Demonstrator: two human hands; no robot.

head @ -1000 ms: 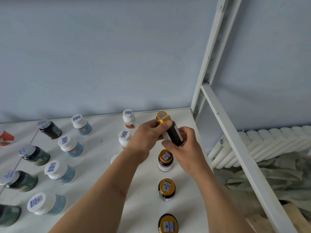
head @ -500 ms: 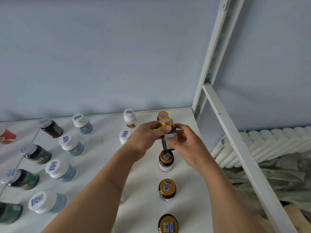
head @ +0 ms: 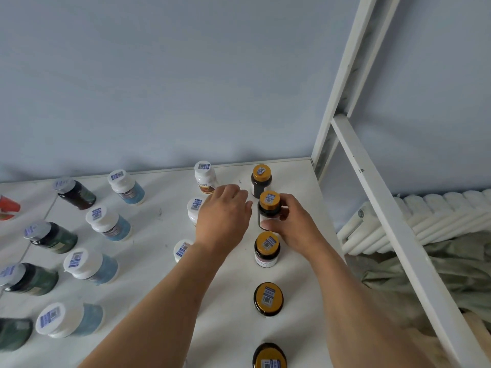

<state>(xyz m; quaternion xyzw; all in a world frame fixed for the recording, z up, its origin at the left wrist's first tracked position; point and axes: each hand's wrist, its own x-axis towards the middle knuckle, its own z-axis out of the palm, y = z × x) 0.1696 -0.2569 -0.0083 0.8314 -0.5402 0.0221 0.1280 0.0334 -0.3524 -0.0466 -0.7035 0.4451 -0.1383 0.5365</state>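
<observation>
Nearest gold-capped bottle (head: 269, 358) cut off below (white-capped bottle (head: 194, 207) half behind the left hand (head: 223, 216)).

My left forearm (head: 159, 301) and right forearm (head: 353, 301), in from six o'clock, are bare all along. My left hand (head: 224, 216) and right hand (head: 295, 227) are bare too.

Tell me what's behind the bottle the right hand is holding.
Another gold-capped bottle stands behind the held bottle, toward the wall. Its lower part is partly covered by the held bottle's cap.
</observation>
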